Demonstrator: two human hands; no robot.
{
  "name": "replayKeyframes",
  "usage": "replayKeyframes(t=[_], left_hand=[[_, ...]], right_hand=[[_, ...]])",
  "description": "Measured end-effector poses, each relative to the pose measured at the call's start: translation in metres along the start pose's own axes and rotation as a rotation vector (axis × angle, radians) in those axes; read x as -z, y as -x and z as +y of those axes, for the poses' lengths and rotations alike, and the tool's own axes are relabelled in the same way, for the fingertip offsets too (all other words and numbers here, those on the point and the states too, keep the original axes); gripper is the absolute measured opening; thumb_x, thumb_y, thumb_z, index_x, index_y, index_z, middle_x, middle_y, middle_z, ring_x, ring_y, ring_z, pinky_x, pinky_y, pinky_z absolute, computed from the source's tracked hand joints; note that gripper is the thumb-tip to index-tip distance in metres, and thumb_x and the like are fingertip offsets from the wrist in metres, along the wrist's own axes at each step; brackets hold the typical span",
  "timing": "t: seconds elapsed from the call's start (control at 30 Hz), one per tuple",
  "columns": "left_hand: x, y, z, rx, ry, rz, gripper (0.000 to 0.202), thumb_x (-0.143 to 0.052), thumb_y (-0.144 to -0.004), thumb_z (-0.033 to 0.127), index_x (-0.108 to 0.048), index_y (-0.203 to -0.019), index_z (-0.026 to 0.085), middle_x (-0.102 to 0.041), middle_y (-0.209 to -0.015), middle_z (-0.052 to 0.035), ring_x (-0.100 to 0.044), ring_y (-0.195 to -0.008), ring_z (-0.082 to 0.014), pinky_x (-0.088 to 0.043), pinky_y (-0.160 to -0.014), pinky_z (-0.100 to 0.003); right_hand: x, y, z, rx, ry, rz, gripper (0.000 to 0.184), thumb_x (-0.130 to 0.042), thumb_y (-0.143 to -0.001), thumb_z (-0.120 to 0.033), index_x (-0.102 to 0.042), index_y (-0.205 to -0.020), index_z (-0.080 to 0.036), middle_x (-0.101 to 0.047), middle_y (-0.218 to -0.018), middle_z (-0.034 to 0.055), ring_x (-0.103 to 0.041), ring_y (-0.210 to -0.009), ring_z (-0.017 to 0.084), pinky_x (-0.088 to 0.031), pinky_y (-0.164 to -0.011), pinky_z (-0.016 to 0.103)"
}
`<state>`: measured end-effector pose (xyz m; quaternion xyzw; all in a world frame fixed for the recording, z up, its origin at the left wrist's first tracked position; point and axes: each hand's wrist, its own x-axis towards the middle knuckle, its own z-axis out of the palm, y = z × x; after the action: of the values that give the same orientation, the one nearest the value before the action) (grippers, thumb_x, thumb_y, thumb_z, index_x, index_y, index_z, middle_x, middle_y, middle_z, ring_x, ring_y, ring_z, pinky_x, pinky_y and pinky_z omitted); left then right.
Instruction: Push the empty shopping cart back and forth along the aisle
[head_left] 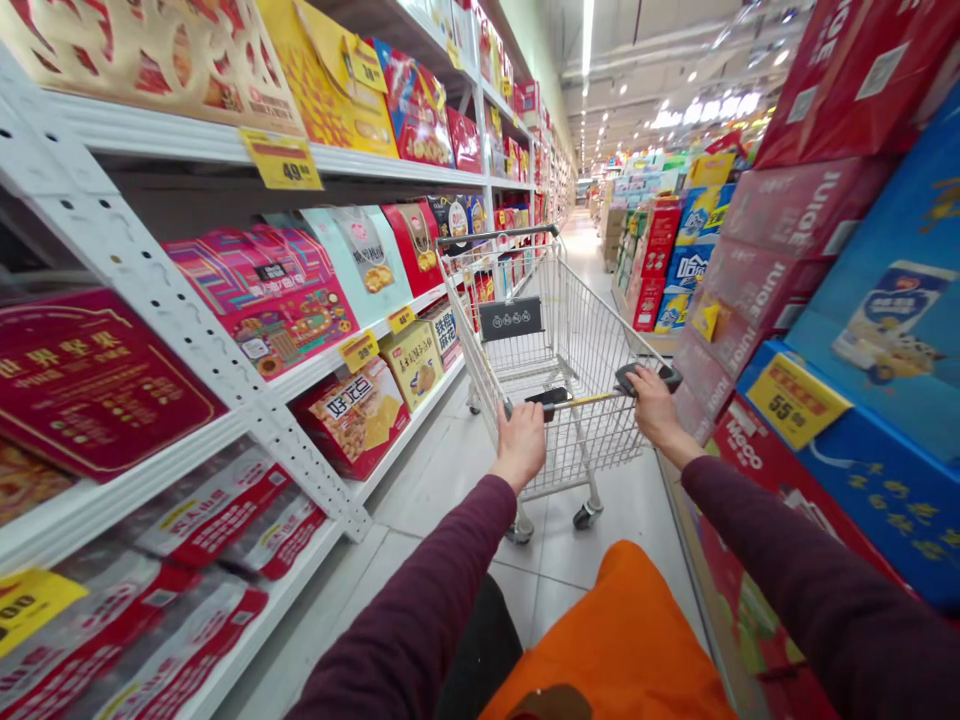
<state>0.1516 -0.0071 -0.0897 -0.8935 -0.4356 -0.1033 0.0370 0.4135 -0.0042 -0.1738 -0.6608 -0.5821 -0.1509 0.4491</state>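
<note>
Head view, supermarket aisle. Landmark: wire shopping cart [570,330], on pale floor tiles [442,510], with a black plastic sign [511,318] on its inner wall

Left hand [520,447]: closed firmly round the cart handle [592,398], fingers wrapped over the bar
Right hand [651,405]: closed over the handle's black right end [656,378], wrist angled inward
Maroon sleeves [405,625] run from both hands back toward the camera; orange fabric [607,640] sits behind the cart at the lower edge, its exact kind unclear

Left of cart: white perforated steel shelving [172,300] holding red and pink gift packs, with a yellow price tag [358,350] on one shelf edge
Right of cart: stacked red cartons [825,90] and blue cartons [885,280], with a yellow price sign [797,400]
Ahead of cart: the aisle, running on to further displays

Risks: the cart sits close to the low display ledge [690,560], so a drift rightward could catch a caster [586,515] or scrape the right hand along the cartons, possibly toppling the tilted stack; a swerve leftward could strike the shelving foot [358,525]
</note>
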Motion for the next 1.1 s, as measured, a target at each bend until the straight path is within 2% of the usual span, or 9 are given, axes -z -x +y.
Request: replayKeyframes(t=[0.1, 0.17, 0.27, 0.4, 0.5, 0.6, 0.83, 0.93, 1.1], left_hand=[[-0.001, -0.005, 0.02, -0.097, 0.027, -0.039, 0.049, -0.039, -0.079, 0.007, -0.042, -0.127, 0.01, -0.048, -0.135, -0.0143, -0.042, -0.127, -0.0224, -0.016, -0.112, -0.053], [0.0, -0.011, 0.022, -0.166, 0.041, -0.079, 0.053, -0.04, -0.078, 0.008, -0.039, -0.131, 0.012, -0.046, -0.138, -0.0131, -0.039, -0.129, -0.0211, -0.014, -0.113, -0.053], [0.005, -0.019, 0.008, -0.136, 0.043, -0.107, 0.058, -0.04, -0.077, 0.007, -0.035, -0.135, 0.013, -0.044, -0.14, -0.0126, -0.036, -0.132, -0.0211, -0.014, -0.113, -0.055], [0.009, -0.026, -0.019, -0.066, -0.028, -0.15, 0.065, -0.037, -0.075, 0.002, -0.031, -0.138, 0.015, -0.03, -0.149, -0.0114, -0.023, -0.139, -0.0249, -0.012, -0.111, -0.061], [0.005, -0.031, -0.027, -0.129, -0.058, -0.138, 0.067, -0.033, -0.075, 0.0, -0.031, -0.139, 0.018, -0.028, -0.15, -0.007, -0.019, -0.14, -0.0229, -0.011, -0.112, -0.059], [0.0, -0.037, -0.026, -0.123, -0.069, -0.114, 0.066, -0.032, -0.076, 0.0, -0.03, -0.14, 0.017, -0.028, -0.15, -0.0078, -0.019, -0.14, -0.0225, -0.012, -0.111, -0.059], [-0.003, -0.04, -0.02, -0.131, -0.074, -0.147, 0.071, -0.03, -0.075, -0.002, -0.022, -0.143, 0.015, -0.02, -0.153, -0.0094, -0.019, -0.14, -0.0223, -0.012, -0.111, -0.06], [-0.001, -0.038, -0.016, -0.142, -0.045, -0.16, 0.07, -0.03, -0.075, -0.002, -0.021, -0.143, 0.014, -0.019, -0.153, -0.0098, -0.018, -0.14, -0.0223, -0.011, -0.111, -0.06], [-0.001, -0.031, -0.015, -0.158, 0.003, -0.164, 0.067, -0.031, -0.078, 0.002, -0.021, -0.143, 0.013, -0.017, -0.153, -0.0107, -0.016, -0.141, -0.0221, -0.012, -0.111, -0.057]], right_hand=[[-0.016, 0.007, -0.033, 0.072, -0.062, -0.063, 0.053, -0.036, -0.069, 0.001, -0.06, -0.113, -0.015, -0.057, -0.125, 0.0115, -0.044, -0.125, 0.021, -0.036, -0.106, 0.044], [-0.021, 0.013, -0.048, 0.133, -0.136, -0.089, 0.054, -0.036, -0.069, 0.0, -0.059, -0.115, -0.016, -0.056, -0.127, 0.0102, -0.042, -0.127, 0.02, -0.036, -0.107, 0.044], [-0.014, 0.018, -0.05, 0.165, -0.196, -0.076, 0.055, -0.036, -0.069, -0.001, -0.058, -0.117, -0.017, -0.055, -0.128, 0.0095, -0.043, -0.127, 0.02, -0.036, -0.107, 0.044], [0.0, 0.021, -0.047, 0.104, -0.167, -0.024, 0.054, -0.038, -0.071, -0.003, -0.057, -0.119, -0.016, -0.056, -0.127, 0.0105, -0.047, -0.124, 0.021, -0.038, -0.105, 0.046], [0.0, 0.029, -0.071, 0.172, -0.175, -0.06, 0.054, -0.039, -0.072, -0.003, -0.056, -0.121, -0.017, -0.054, -0.129, 0.0105, -0.044, -0.126, 0.021, -0.038, -0.106, 0.045], [-0.002, 0.037, -0.094, 0.29, -0.206, -0.101, 0.053, -0.037, -0.075, -0.002, -0.055, -0.122, -0.018, -0.052, -0.133, 0.01, -0.037, -0.131, 0.02, -0.037, -0.107, 0.045], [0.017, 0.036, -0.072, 0.227, -0.12, -0.052, 0.049, -0.035, -0.078, -0.002, -0.056, -0.12, -0.015, -0.054, -0.129, 0.0129, -0.041, -0.129, 0.021, -0.041, -0.104, 0.046], [0.019, 0.042, -0.081, 0.38, -0.065, -0.056, 0.045, -0.034, -0.083, -0.003, -0.058, -0.119, -0.015, -0.054, -0.13, 0.0138, -0.035, -0.132, 0.022, -0.039, -0.104, 0.047], [0.001, 0.066, -0.102, 0.706, 0.159, -0.237, 0.039, -0.04, -0.084, -0.004, -0.06, -0.116, -0.014, -0.055, -0.13, 0.0127, -0.037, -0.131, 0.024, -0.034, -0.107, 0.048]])
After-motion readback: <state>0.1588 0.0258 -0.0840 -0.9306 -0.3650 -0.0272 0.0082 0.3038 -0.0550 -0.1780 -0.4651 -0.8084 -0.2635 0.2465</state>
